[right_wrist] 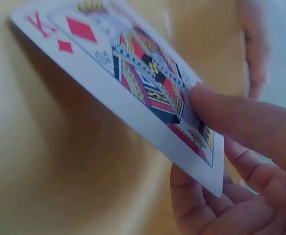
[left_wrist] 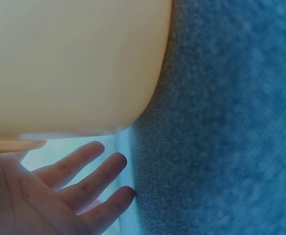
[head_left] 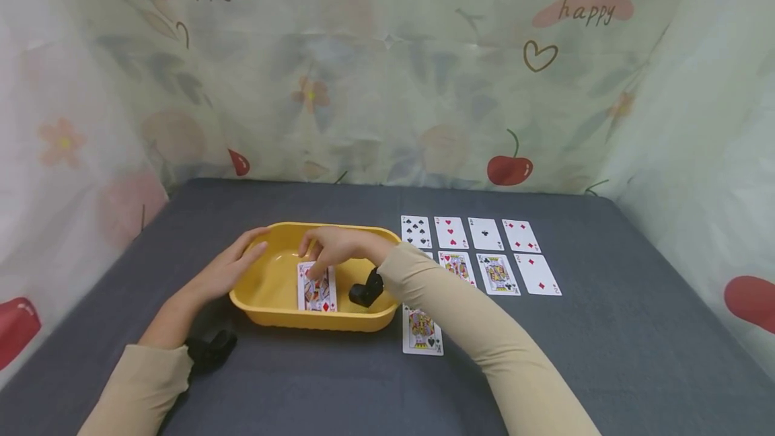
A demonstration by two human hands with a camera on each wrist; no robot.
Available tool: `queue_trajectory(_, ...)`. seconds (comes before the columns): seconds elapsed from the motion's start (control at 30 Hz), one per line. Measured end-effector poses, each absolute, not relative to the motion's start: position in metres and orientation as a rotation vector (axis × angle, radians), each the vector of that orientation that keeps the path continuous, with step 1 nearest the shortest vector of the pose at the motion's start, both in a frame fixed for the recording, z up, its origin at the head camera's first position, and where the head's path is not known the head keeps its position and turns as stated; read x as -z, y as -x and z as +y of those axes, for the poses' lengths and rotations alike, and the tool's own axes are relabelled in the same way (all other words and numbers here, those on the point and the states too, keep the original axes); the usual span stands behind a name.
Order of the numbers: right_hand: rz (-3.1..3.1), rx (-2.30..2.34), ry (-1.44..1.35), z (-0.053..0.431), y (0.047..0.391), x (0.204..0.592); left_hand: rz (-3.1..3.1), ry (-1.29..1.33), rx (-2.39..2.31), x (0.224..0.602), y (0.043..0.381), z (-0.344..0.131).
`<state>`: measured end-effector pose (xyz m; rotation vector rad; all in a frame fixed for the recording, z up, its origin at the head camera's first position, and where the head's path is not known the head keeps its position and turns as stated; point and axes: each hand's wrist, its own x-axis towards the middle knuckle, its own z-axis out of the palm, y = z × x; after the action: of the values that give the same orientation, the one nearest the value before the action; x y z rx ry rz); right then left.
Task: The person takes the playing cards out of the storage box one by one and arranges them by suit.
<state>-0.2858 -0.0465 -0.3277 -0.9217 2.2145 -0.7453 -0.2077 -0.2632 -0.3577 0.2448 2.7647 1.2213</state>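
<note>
A yellow plastic tub (head_left: 275, 315) stands left of centre on the dark cloth. My left hand (head_left: 233, 264) holds its left rim, thumb over the edge; the other fingers (left_wrist: 96, 178) stretch along the outside in the left wrist view. Inside the tub, my right hand (head_left: 336, 245) pinches a king of diamonds playing card (right_wrist: 148, 83) near one end, between thumb and fingers. The card is face up and tilted, with a shadow on the tub's floor below it in the right wrist view.
Right of the tub, playing cards lie face up in rows, among them an ace of clubs (head_left: 485, 234) and a two of diamonds (head_left: 538, 274). A king of spades (head_left: 422, 334) lies nearer, beside the right forearm. The sleeve covers part of the second row. A patterned curtain (head_left: 387, 86) stands behind.
</note>
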Motion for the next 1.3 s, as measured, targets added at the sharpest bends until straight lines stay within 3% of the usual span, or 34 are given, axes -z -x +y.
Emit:
queue_trajectory(0.73,2.223,0.907,1.039,-0.014,0.285,0.299,2.749,-0.252,-1.213,0.356,0.208,-0.264)
queue_trajectory(1.3,2.297,1.060,0.925,0.020,0.285,0.286,2.744,-0.272,-1.242,0.356,0.207,-0.264)
